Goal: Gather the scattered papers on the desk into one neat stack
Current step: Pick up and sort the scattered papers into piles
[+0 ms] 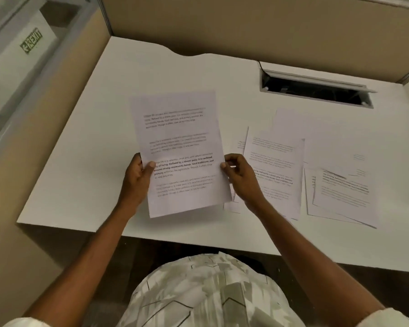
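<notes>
I hold a printed paper sheet [180,147] upright above the white desk [85,166], near its middle. My left hand [137,175] grips the sheet's left edge, thumb on the front. My right hand [239,173] pinches its right edge. Whether more than one sheet is held cannot be told. To the right, several printed papers lie scattered and overlapping on the desk: one pile [274,171] just right of my right hand, another pile [342,194] farther right, and a sheet [316,138] behind them.
An open cable slot [314,88] with a raised lid is set into the desk at the back right. Beige partition walls [246,27] close the back and left. A glass panel with an exit sign [31,41] is at far left.
</notes>
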The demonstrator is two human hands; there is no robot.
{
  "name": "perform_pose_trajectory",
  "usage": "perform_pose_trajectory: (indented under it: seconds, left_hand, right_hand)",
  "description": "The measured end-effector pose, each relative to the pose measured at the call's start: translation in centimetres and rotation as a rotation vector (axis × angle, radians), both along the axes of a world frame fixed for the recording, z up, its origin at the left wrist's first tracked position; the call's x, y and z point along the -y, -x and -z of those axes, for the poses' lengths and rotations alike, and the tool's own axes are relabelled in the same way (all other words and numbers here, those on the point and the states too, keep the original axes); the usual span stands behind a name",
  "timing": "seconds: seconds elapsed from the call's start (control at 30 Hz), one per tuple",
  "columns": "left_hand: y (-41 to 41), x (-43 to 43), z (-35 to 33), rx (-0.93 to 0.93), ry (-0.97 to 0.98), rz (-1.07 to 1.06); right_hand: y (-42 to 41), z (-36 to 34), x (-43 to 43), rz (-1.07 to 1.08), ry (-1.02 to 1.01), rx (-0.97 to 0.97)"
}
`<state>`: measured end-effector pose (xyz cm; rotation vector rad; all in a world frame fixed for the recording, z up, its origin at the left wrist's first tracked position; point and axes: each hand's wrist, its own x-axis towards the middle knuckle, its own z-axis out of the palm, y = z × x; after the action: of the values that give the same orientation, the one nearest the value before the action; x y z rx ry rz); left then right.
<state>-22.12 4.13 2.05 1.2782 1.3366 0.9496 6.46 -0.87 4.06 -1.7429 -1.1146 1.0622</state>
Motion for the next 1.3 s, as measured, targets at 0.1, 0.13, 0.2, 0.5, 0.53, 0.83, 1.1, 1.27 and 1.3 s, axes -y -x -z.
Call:
perform_pose_trajectory:
  seconds: [0.1, 0.13, 0.2, 0.5, 0.53, 0.83, 1.1, 1.27, 1.3]
  left_hand:
    - [1.0, -0.9, 1.3, 0.023, 0.086, -0.059]
    - [1.4, -1.2, 1.8, 0.037, 0.115, -0.073]
    - [2.0, -1.6, 2.6, 0.061, 0.164, -0.093]
    - [3.2, -1.4, 4.6, 0.076, 0.276, -0.131]
    - [3.2, -1.2, 4.7, 0.074, 0.283, -0.128]
    - [3.5, -0.7, 4.6, 0.077, 0.275, -0.141]
    - [4.2, -0.8, 5.0, 0.052, 0.277, -0.136]
    - [4.6, -0.9, 5.1, 0.049, 0.272, -0.135]
    - [4.6, -0.9, 5.0, 0.050, 0.272, -0.135]
  right_hand:
    - [-4.5, 1.2, 1.4, 0.274, 0.038, 0.124]
    - [-6.5, 1.9, 2.2, 0.383, 0.056, 0.203]
    - [-10.5, 3.3, 4.3, 0.563, 0.120, 0.348]
    - [-15.7, 5.3, 6.7, 0.624, 0.360, 0.358]
    - [-15.9, 5.2, 6.4, 0.630, 0.370, 0.318]
    - [-15.5, 3.9, 6.1, 0.490, 0.345, 0.201]
    - [-13.1, 4.5, 5.5, 0.383, 0.342, 0.384]
    - [-13.2, 4.7, 5.0, 0.320, 0.418, 0.446]
    - [-13.4, 4.7, 4.9, 0.305, 0.442, 0.457]
